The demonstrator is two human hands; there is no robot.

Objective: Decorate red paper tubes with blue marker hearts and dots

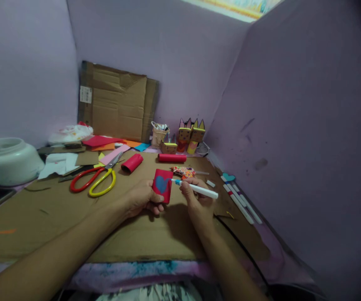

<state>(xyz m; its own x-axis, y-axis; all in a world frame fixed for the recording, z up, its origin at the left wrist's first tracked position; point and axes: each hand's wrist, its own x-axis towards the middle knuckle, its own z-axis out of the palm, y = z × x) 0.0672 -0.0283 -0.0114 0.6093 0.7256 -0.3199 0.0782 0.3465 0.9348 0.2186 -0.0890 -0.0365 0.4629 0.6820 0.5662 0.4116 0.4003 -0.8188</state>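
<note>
My left hand (145, 198) grips a small red piece of paper (167, 193) by its lower left side, thumb on the front. A blue heart (160, 184) shows on its face; whether the piece is flat or a tube I cannot tell. In my right hand (199, 200) is a white marker (203, 190), its blue tip end pointing left at the right edge of the red piece. Just behind that hand lies a flower-patterned item (183, 172), partly hidden. Beyond the red piece lie a red paper tube (132, 163) and a longer red roll (172, 158).
Scissors (102, 180) with red and yellow handles lie left on the cardboard sheet (105, 238). Several markers (238, 202) lie along the right edge. Cardboard cat figures (191, 134) stand at the back. A white pot (11, 161) is far left; a black cable (243, 246) runs right.
</note>
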